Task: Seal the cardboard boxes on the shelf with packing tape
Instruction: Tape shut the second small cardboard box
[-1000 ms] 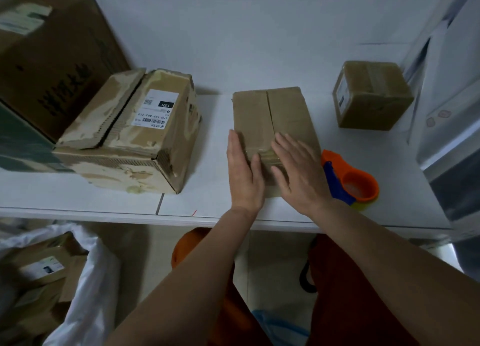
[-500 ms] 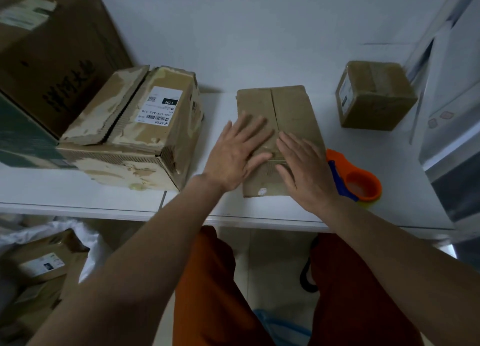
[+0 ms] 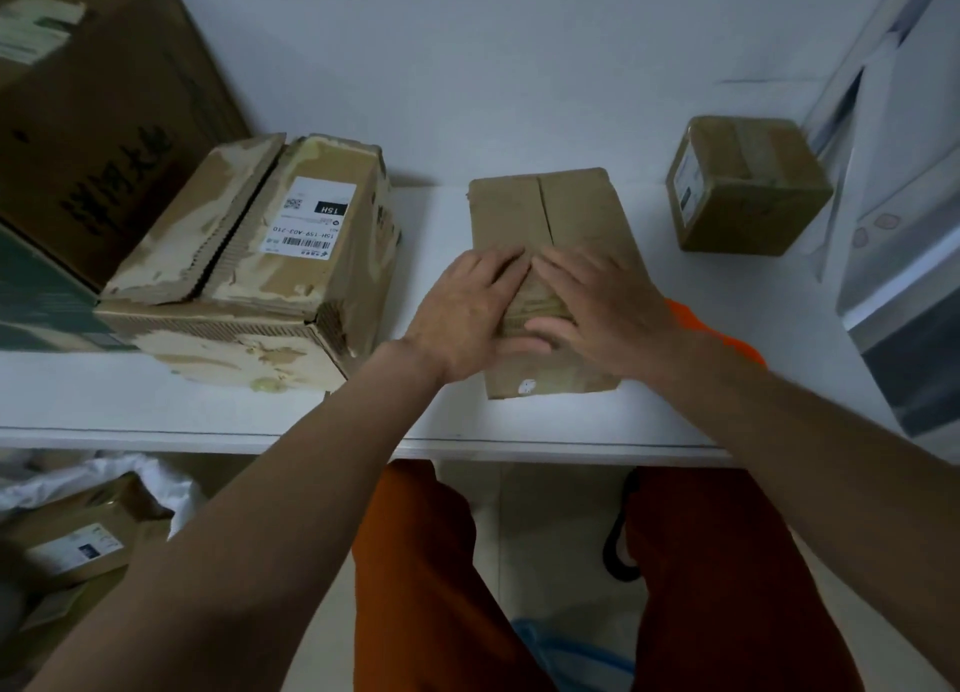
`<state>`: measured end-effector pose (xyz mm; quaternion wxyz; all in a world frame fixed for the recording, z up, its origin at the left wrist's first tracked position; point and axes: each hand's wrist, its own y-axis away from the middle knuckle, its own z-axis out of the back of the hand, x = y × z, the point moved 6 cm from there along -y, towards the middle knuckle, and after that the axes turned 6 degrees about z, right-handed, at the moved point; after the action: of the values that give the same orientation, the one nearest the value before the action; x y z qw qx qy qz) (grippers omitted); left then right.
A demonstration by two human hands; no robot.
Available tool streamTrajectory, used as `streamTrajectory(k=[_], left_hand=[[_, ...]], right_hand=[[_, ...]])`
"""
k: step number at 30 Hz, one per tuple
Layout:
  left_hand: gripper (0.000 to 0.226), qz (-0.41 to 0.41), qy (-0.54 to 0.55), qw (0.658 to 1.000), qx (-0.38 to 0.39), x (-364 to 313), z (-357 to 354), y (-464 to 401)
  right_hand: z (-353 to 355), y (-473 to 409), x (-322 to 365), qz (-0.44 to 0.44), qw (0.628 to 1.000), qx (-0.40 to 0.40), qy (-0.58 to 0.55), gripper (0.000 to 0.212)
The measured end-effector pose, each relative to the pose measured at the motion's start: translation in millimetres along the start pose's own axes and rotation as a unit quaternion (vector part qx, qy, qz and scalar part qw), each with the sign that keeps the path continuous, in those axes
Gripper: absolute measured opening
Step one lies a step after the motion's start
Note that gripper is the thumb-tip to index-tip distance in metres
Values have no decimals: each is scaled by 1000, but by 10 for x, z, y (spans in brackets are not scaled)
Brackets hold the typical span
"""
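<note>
A flat brown cardboard box (image 3: 550,213) lies in the middle of the white shelf (image 3: 208,411), its centre seam running away from me. My left hand (image 3: 467,312) presses flat on the box's near left half. My right hand (image 3: 602,312) presses flat on the near right half, fingers pointing toward the left hand. A strip of tape (image 3: 535,309) crosses the box between my hands. An orange tape dispenser (image 3: 722,328) lies just right of the box, mostly hidden behind my right wrist.
A worn labelled box (image 3: 270,276) stands left of the flat one. A big carton (image 3: 88,120) fills the far left corner. A small taped box (image 3: 748,187) sits at the back right. A white bag with parcels (image 3: 78,541) lies below on the left.
My left hand slid from the box's near left edge onto its top and now lies flat beside the right hand. The right hand shifted slightly toward the seam.
</note>
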<state>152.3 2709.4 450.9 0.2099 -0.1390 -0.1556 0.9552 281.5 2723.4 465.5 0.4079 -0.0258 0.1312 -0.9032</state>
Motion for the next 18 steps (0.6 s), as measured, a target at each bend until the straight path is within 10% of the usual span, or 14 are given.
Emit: streamTrajectory(k=[8, 18], left_hand=[[82, -12, 23, 999, 21, 94, -132, 38], [85, 29, 33, 998, 41, 37, -114, 25]], right_hand=[[-122, 25, -323, 37, 985, 157, 54, 108], [-93, 516, -867, -54, 971, 179, -147, 60]])
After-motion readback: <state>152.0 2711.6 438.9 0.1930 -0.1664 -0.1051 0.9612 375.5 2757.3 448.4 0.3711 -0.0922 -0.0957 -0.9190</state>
